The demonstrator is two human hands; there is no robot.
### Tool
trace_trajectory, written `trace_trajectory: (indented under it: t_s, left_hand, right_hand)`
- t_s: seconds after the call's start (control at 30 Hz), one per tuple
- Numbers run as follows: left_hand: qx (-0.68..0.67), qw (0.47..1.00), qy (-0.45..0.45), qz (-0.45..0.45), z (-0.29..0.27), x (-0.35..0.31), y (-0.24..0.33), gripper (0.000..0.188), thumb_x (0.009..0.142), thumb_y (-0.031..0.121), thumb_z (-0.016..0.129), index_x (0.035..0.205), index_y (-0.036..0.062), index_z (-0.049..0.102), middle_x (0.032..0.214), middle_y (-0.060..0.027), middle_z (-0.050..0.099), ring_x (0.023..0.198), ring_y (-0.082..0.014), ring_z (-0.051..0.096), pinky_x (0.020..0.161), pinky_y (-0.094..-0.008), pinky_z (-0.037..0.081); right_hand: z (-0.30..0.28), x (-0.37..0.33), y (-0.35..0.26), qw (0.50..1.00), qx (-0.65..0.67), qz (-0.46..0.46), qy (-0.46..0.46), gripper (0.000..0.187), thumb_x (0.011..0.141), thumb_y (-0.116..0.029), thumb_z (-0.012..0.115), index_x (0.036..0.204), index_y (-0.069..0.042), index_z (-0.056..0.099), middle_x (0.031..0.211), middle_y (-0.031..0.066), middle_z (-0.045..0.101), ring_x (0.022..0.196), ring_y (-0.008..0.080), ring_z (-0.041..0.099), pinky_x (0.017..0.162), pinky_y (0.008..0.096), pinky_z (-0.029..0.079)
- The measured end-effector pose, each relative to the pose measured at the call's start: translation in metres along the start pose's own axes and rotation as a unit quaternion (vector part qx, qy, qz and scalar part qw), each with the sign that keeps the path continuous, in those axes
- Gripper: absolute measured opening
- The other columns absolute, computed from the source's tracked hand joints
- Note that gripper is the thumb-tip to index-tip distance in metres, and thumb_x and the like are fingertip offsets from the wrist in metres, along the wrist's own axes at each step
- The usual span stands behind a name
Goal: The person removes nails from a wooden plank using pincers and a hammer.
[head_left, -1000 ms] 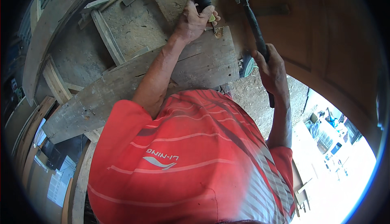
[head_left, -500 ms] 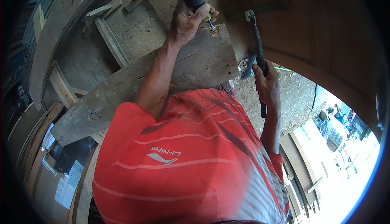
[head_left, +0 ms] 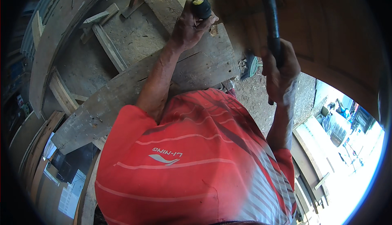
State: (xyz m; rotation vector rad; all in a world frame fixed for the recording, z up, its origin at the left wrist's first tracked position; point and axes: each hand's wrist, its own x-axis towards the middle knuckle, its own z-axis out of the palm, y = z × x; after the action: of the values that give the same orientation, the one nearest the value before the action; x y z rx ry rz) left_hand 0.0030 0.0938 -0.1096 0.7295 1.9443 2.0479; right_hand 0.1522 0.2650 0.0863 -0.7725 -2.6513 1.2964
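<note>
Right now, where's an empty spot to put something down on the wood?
The long grey plank is bare below the left hand. Crowded near the chisel and under the hammer in the right hand.

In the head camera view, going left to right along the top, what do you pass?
Pale loose wooden slat → left hand gripping black-handled chisel with yellow butt → right hand around dark hammer handle → brown wooden door panel.
</note>
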Motion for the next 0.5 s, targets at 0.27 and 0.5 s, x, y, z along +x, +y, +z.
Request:
trace_trajectory:
  t_s: [0.27, 0.5]
  left_hand:
    - [0.082, 0.995, -0.053, -0.013, -0.002, -0.003, -0.003, 0.036, 0.098, 0.012, 0.069, 0.120, 0.0024, 0.042, 0.101, -0.0096, 0.067, 0.098, -0.0181, 0.071, 0.085, -0.0327, 0.059]
    - [0.050, 0.997, -0.018, -0.055, -0.004, -0.003, 0.002, 0.040, 0.099, 0.018, 0.068, 0.123, 0.0003, 0.042, 0.101, -0.0091, 0.069, 0.098, -0.0170, 0.072, 0.083, -0.0325, 0.059]
  right_hand:
    - [-0.012, 0.034, -0.033, 0.918, -0.272, -0.271, -0.095, 0.017, 0.099, -0.012, 0.064, 0.113, -0.007, 0.056, 0.075, 0.0097, 0.061, 0.059, 0.0241, 0.060, 0.058, 0.0341, 0.048]
    - [-0.021, 0.055, -0.102, 0.935, -0.191, -0.299, -0.022, 0.015, 0.100, -0.014, 0.063, 0.112, -0.004, 0.062, 0.070, 0.0014, 0.055, 0.055, 0.0128, 0.051, 0.054, 0.0286, 0.044]
